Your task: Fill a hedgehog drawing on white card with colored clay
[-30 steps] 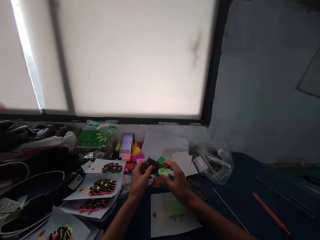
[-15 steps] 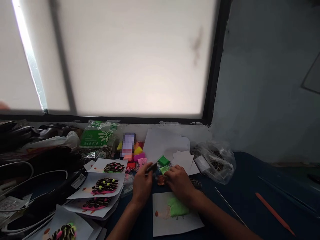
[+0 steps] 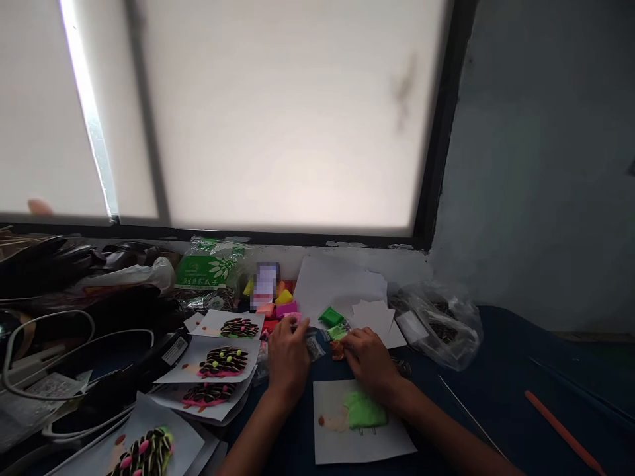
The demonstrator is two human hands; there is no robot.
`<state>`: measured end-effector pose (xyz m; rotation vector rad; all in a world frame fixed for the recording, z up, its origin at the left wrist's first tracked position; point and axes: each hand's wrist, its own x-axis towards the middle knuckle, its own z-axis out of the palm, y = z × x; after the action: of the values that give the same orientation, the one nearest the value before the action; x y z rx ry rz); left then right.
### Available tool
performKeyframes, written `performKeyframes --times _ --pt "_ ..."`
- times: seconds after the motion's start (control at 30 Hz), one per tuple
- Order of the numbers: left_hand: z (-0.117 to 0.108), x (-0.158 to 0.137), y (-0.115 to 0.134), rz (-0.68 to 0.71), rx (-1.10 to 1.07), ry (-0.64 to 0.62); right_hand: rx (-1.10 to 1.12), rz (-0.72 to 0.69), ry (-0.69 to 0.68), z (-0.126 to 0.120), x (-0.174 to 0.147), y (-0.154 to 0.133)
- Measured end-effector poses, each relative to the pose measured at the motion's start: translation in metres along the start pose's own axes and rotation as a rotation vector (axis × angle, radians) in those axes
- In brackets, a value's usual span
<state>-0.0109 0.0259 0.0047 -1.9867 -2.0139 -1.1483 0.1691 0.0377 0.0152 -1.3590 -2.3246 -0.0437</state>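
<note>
My left hand (image 3: 288, 354) is curled, fingertips together beside the pink clay packets; what they hold is hidden. A clear plastic bag (image 3: 315, 347) lies just right of it. My right hand (image 3: 368, 360) has bent fingers at a light green clay packet (image 3: 338, 332) and an orange-brown packet (image 3: 337, 350); I cannot make out what is pinched. A darker green packet (image 3: 331, 316) lies beyond. Below my hands is a white card (image 3: 332, 449) with a pale animal head and a light green clay body (image 3: 364, 411), partly covered by my right forearm.
Finished-looking hedgehog cards (image 3: 223, 360) with striped seeds are stacked at left, near black cables and bags. A green seed bag (image 3: 206, 271), a phone (image 3: 264, 284) and white paper (image 3: 332, 284) stand at the back. At right are a clear bag (image 3: 441, 330), a thin rod (image 3: 471, 416) and an orange tool (image 3: 563, 430).
The dark object seen in my left fingers no longer shows; that hand has turned, its back now facing me. My right hand stays by the green packets. The whole view has shifted slightly.
</note>
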Motion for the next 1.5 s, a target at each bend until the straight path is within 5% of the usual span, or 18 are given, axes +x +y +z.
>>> performKeyframes --times 0.17,0.47,0.67,0.87,1.1,1.3,1.5 --pt "0.003 0.011 -0.020 -0.200 -0.137 0.023 0.010 0.015 -0.005 -0.001 0.000 0.000" --pt "0.014 -0.009 0.000 0.002 -0.044 -0.227 0.041 -0.010 -0.040 -0.003 0.003 -0.002" --pt "0.008 -0.009 0.003 -0.054 0.032 -0.257 0.009 0.021 -0.066 -0.010 0.004 -0.007" --pt "-0.002 0.002 -0.005 -0.072 0.089 -0.261 -0.088 0.150 -0.117 -0.052 0.016 0.014" --pt "0.005 0.000 -0.005 0.018 0.213 -0.389 -0.185 0.318 -0.304 -0.102 0.014 0.040" --pt "0.001 -0.002 -0.001 0.074 0.275 -0.319 -0.180 0.350 -0.518 -0.092 0.009 0.035" --pt "0.010 -0.007 0.014 0.345 0.027 -0.308 -0.138 0.309 -0.535 -0.082 0.007 0.033"
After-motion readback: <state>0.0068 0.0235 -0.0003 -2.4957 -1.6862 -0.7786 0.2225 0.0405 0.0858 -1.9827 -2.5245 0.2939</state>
